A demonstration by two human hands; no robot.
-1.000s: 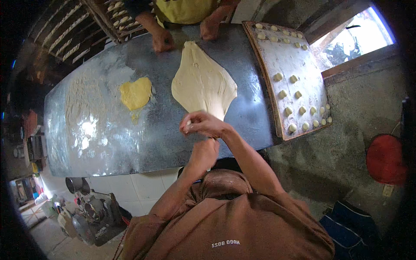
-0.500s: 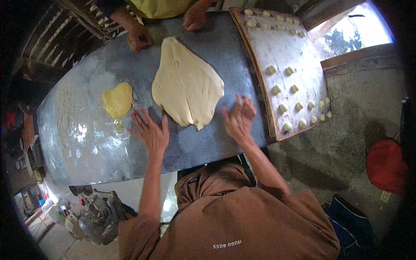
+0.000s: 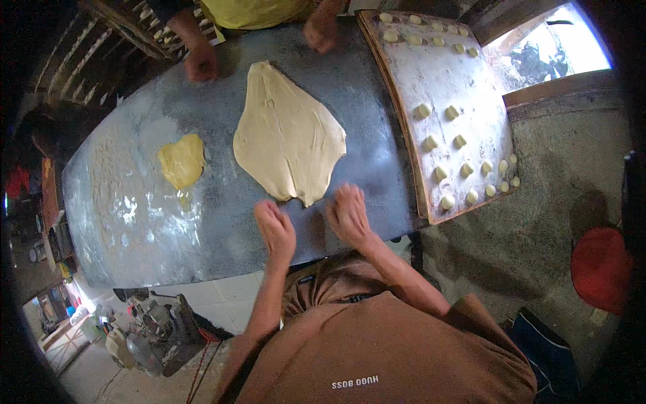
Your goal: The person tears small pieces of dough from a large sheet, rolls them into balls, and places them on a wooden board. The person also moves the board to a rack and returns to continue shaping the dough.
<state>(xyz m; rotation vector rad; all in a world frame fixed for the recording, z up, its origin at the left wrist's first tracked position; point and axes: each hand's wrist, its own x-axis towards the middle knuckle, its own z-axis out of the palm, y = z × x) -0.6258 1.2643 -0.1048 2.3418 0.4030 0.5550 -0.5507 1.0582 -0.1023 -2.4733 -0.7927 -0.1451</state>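
Note:
A wide, flattened sheet of pale dough (image 3: 289, 135) lies on the grey metal-topped table (image 3: 229, 236), narrowing to a point at its far end. My left hand (image 3: 274, 232) is curled closed just short of the dough's near edge, on the left. On the right, my right hand (image 3: 348, 214) makes a similar fist beside the same edge. Fingertips of both hands are turned under and hidden. I see no dough pulled into either fist; whether the knuckles brush the edge I cannot tell. Left of the sheet sits a smaller yellow, greasy-looking lump (image 3: 182, 161).
A wooden board (image 3: 431, 74) with several small dough pieces stands along the table's right side. Across the table, a person in a yellow garment (image 3: 249, 12) has both hands near the far edge. Wet, shiny smears mark the table's left part. A red round object (image 3: 601, 269) is at far right.
My hands, spread open before, have closed and come nearer each other by the dough's near edge. Across the table, the person's left-side hand shifted slightly left and the other slightly right.

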